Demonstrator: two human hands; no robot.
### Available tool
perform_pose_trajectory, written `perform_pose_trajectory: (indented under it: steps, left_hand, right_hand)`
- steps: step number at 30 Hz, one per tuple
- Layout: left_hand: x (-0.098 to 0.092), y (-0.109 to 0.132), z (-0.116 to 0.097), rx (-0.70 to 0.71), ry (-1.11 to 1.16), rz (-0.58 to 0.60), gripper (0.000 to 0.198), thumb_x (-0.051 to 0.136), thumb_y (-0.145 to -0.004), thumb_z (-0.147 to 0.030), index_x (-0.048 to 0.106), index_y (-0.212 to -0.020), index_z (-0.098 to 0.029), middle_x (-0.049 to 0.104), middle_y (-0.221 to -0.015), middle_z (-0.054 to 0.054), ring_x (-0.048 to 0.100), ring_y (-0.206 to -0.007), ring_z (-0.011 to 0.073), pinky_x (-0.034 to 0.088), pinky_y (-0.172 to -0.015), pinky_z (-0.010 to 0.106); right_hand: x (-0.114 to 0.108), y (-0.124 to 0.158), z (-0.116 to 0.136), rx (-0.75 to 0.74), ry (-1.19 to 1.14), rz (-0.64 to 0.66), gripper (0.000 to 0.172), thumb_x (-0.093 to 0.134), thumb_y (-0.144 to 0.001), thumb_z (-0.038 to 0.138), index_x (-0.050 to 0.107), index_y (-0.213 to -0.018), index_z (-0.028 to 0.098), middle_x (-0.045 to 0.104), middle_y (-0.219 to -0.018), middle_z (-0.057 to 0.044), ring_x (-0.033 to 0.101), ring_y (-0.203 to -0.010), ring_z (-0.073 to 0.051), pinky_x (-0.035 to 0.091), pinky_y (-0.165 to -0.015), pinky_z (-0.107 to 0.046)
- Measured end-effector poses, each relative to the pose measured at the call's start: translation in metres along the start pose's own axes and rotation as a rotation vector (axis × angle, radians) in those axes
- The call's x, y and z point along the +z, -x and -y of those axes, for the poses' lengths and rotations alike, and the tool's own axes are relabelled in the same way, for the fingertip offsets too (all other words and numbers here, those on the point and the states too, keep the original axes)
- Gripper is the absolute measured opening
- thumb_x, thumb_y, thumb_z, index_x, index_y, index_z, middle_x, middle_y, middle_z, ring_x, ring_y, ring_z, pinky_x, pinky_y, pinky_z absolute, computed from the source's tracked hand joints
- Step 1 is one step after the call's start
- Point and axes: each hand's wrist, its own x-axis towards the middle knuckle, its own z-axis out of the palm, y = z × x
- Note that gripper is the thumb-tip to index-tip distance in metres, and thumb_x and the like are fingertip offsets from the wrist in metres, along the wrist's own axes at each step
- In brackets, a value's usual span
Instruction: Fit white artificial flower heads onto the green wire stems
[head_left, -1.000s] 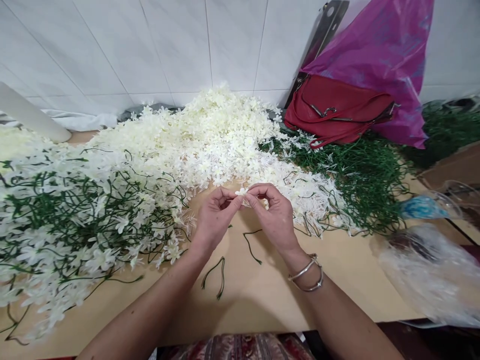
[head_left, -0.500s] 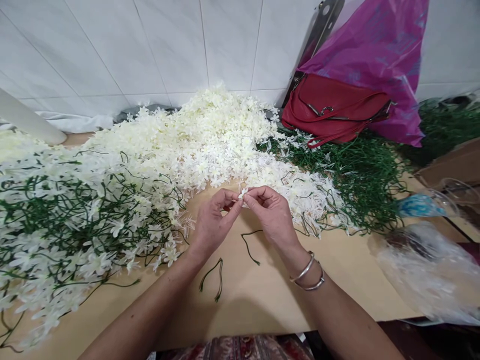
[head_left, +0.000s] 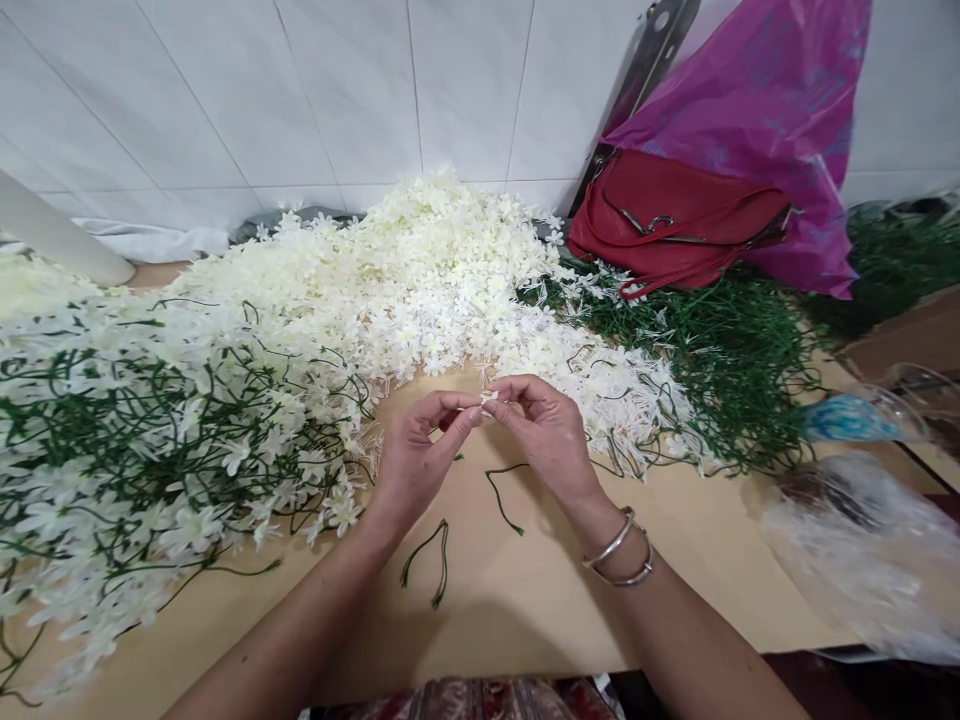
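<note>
My left hand [head_left: 420, 460] and my right hand [head_left: 544, 430] meet fingertip to fingertip over the table, both pinching a small white artificial flower [head_left: 489, 398]. Just behind them lies a big heap of loose white flowers [head_left: 420, 280]. A pile of green stems with white flowers fitted on them [head_left: 150, 420] fills the left side. Bare green stems [head_left: 720, 350] spread out to the right. Two loose green stem pieces [head_left: 431, 560] [head_left: 499, 495] lie on the wooden table [head_left: 510, 600] below my hands. Two silver bangles sit on my right wrist.
A red handbag [head_left: 667, 220] and a purple plastic bag [head_left: 757, 110] lean on the white tiled wall at the back right. Clear plastic bags [head_left: 862, 540] lie at the right edge, with a cardboard box [head_left: 907, 335] beside them. A white tube [head_left: 52, 230] lies far left.
My hands stay together on the small flower, with the fingers shifting slightly. The view itself wobbles a little; nothing else on the table has moved.
</note>
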Motion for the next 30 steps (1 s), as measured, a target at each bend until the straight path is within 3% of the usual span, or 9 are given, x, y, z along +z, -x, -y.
perform_pose_trajectory:
  steps: [5,8,11,16,19,22,26,30]
  left_hand:
    - [-0.031,0.005,-0.002,0.111,-0.274,-0.077,0.015,0.067,-0.097,-0.030,0.074,-0.107,-0.022,0.077,-0.099,0.005,0.070,-0.085,0.0180,0.055,-0.080,0.031]
    - [-0.043,0.014,0.009,0.255,-0.472,0.113,0.011,0.069,-0.095,-0.025,0.075,-0.104,-0.023,0.076,-0.109,0.007,0.071,-0.094,0.0206,0.055,-0.085,0.034]
    - [-0.041,0.022,0.023,0.335,-0.661,0.279,0.013,0.067,-0.097,-0.024,0.074,-0.107,-0.022,0.074,-0.114,0.009,0.070,-0.105,0.0246,0.052,-0.093,0.040]
    - [-0.030,0.023,0.026,0.369,-0.778,0.312,0.015,0.059,-0.102,-0.021,0.070,-0.091,-0.021,0.075,-0.100,0.005,0.068,-0.098,0.0226,0.044,-0.095,0.040]
    - [-0.029,0.021,0.018,0.307,-0.615,0.185,0.010,0.058,-0.102,-0.023,0.067,-0.097,-0.022,0.075,-0.100,0.004,0.068,-0.098,0.0223,0.043,-0.098,0.040]
    - [-0.028,0.021,0.014,0.129,-0.262,0.042,0.014,0.055,-0.104,-0.034,0.063,-0.104,-0.022,0.072,-0.095,0.005,0.067,-0.092,0.0204,0.049,-0.088,0.034]
    - [-0.019,0.025,0.022,-0.033,0.119,0.025,0.025,0.058,-0.102,-0.045,0.062,-0.105,-0.020,0.072,-0.089,0.005,0.068,-0.088,0.0188,0.052,-0.088,0.033]
    - [-0.012,0.028,0.029,-0.075,0.240,0.013,0.030,0.071,-0.094,-0.047,0.068,-0.102,-0.019,0.077,-0.092,0.006,0.072,-0.091,0.0194,0.055,-0.091,0.034]
  right_hand:
    - [-0.008,-0.004,0.004,-0.012,0.052,-0.023,0.006,0.076,-0.085,0.028,0.073,-0.086,0.023,0.071,-0.086,-0.002,0.063,-0.082,-0.018,0.050,-0.082,-0.035]
    - [-0.014,-0.007,0.004,-0.007,0.049,-0.070,0.009,0.076,-0.084,0.029,0.070,-0.085,0.023,0.070,-0.083,-0.001,0.062,-0.080,-0.018,0.050,-0.080,-0.034]
    - [-0.018,-0.011,0.001,-0.020,0.046,-0.093,0.010,0.078,-0.083,0.029,0.070,-0.083,0.023,0.069,-0.082,0.000,0.062,-0.079,-0.017,0.050,-0.081,-0.034]
    - [-0.016,-0.013,-0.007,0.021,-0.034,-0.035,0.016,0.083,-0.077,0.036,0.074,-0.082,0.024,0.071,-0.084,0.000,0.061,-0.077,-0.017,0.050,-0.076,-0.032]
    - [-0.013,-0.011,-0.006,0.156,-0.150,0.036,0.028,0.089,-0.070,0.046,0.074,-0.080,0.024,0.071,-0.077,0.000,0.061,-0.072,-0.016,0.052,-0.073,-0.032]
    - [-0.007,-0.007,-0.002,0.275,-0.260,0.142,0.034,0.092,-0.067,0.050,0.075,-0.079,0.023,0.070,-0.073,0.001,0.061,-0.070,-0.016,0.053,-0.076,-0.033]
    - [0.003,0.000,-0.001,0.365,-0.335,0.285,0.031,0.091,-0.069,0.048,0.075,-0.077,0.022,0.068,-0.069,0.002,0.060,-0.068,-0.014,0.052,-0.079,-0.033]
    - [0.005,0.001,-0.003,0.388,-0.342,0.345,0.030,0.090,-0.072,0.047,0.074,-0.078,0.022,0.070,-0.071,0.002,0.063,-0.070,-0.015,0.053,-0.080,-0.035]
